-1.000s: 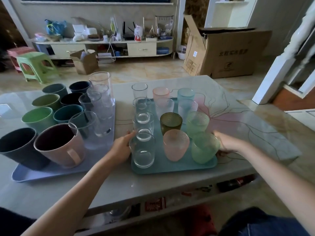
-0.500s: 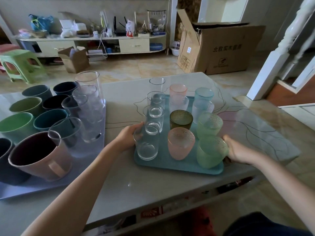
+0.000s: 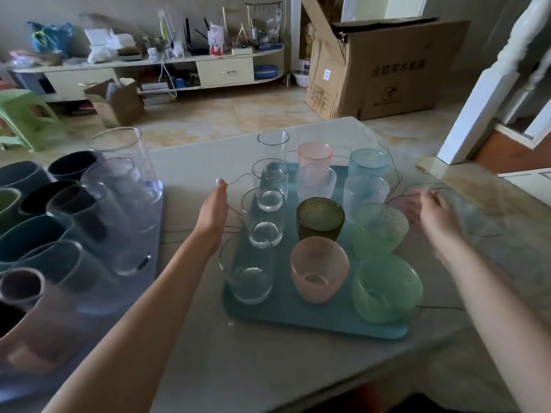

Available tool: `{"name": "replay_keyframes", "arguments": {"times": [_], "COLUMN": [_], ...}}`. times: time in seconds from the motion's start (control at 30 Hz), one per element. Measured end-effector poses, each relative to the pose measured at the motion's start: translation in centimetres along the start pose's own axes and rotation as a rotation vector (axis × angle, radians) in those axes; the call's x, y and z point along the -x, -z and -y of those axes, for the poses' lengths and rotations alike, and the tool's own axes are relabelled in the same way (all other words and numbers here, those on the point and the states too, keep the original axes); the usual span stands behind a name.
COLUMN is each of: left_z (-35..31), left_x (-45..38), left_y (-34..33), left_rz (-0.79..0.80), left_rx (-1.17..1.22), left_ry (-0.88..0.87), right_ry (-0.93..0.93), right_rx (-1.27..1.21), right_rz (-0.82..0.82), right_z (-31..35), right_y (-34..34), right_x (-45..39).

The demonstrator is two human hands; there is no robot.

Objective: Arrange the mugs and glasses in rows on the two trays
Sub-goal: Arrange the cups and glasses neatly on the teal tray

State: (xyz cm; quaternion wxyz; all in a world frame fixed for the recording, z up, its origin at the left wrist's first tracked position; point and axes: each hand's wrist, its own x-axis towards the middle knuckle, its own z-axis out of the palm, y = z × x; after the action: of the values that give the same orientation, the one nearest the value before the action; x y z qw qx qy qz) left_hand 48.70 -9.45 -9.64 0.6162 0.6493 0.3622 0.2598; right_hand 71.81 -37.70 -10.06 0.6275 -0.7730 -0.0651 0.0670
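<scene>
A teal tray (image 3: 301,318) on the table holds three rows of glasses: clear ones (image 3: 264,217) on the left, a dark green glass (image 3: 320,217) and a pink glass (image 3: 319,269) in the middle, pale green glasses (image 3: 386,289) on the right. A lavender tray (image 3: 155,204) at the left carries mugs (image 3: 28,239) and tall clear glasses (image 3: 125,156). My left hand (image 3: 213,211) hovers flat beside the teal tray's left side, holding nothing. My right hand (image 3: 432,210), blurred, is off the tray's right side with loose fingers, empty.
The pale table top (image 3: 268,368) ends close in front of me and at the right. Beyond it on the floor stand a large cardboard box (image 3: 387,67), a small open box (image 3: 116,102), a green stool (image 3: 21,114) and a low cabinet (image 3: 149,73).
Both hands have let go of the teal tray's sides and lifted away, farther up the table. The view has shifted right, so the lavender tray sits nearer the left edge.
</scene>
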Motion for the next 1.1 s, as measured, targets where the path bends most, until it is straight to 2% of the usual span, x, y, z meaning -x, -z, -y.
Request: {"name": "replay_keyframes", "arguments": {"times": [0.13,0.33,0.4,0.47,0.6,0.87,0.97,1.1], "left_z": [-1.4,-1.3,-0.8,-1.2,-2.5,-2.5,-2.6,-2.9], "left_x": [-4.5,-9.5,-10.1,-10.4,-10.8,-10.0,-9.1,-8.5], "left_y": [-2.5,-5.3,-5.7,-6.0,-6.6,-7.5,-8.3,-8.6], "left_rz": [0.087,0.256,0.270,0.259,0.335,0.391,0.445,0.426], "left_rx": [0.186,0.338,0.368,0.386,0.480,0.583,0.581,0.581], "left_ry": [-0.037,-0.023,-0.030,-0.034,-0.105,-0.100,-0.120,-0.116], "right_ry": [-0.097,-0.088,-0.088,-0.081,-0.041,0.018,0.009,-0.026], "right_rx": [-0.224,-0.328,-0.345,-0.344,-0.341,-0.271,-0.318,-0.410], "right_rz": [0.031,0.143,0.182,0.207,0.223,0.247,0.260,0.280], "right_z": [2.1,3.5,3.4,3.3,3.7,4.5,4.4,4.3], "right_y": [-2.6,-5.6,-6.2,-6.6,-7.5,-8.6,-8.8,-8.9], "right_x": [-2.9,-5.0,-5.4,-5.6,-5.5,-4.1,-4.1,-3.9]}}
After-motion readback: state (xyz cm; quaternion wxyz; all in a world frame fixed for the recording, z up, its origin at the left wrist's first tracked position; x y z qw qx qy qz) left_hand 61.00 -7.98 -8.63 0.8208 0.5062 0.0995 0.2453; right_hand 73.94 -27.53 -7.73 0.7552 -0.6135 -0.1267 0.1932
